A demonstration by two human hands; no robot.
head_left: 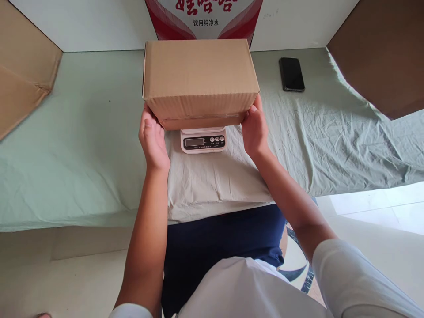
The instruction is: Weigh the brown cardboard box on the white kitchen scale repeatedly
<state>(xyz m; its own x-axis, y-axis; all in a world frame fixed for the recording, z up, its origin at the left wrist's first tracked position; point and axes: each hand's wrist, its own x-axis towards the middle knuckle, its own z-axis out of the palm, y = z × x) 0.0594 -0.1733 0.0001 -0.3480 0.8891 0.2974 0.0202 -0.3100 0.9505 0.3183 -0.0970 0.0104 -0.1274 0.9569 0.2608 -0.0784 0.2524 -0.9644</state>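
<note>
Both hands, left (153, 140) and right (254, 129), cupped against the near lower corners of closed brown corrugated cardboard box (198, 81), apparently resting on small white digital kitchen scale (203, 139) atop green-sheeted desk (82, 145); weighing underway, clean release needed.

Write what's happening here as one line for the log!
left hand: grips box's left lower corner | right hand: grips right lower corner | cardboard box: closed, over scale | contact: hidden | phone: on cloth, apart

Person wears a white short-sleeved shirt (251, 287); 2 sleeves visible, ending above the elbows. Dark navy trousers (212, 238) below. Forearms bare. Left hand (153, 140) and right hand (254, 130): no gloves, rings or watch.
</note>
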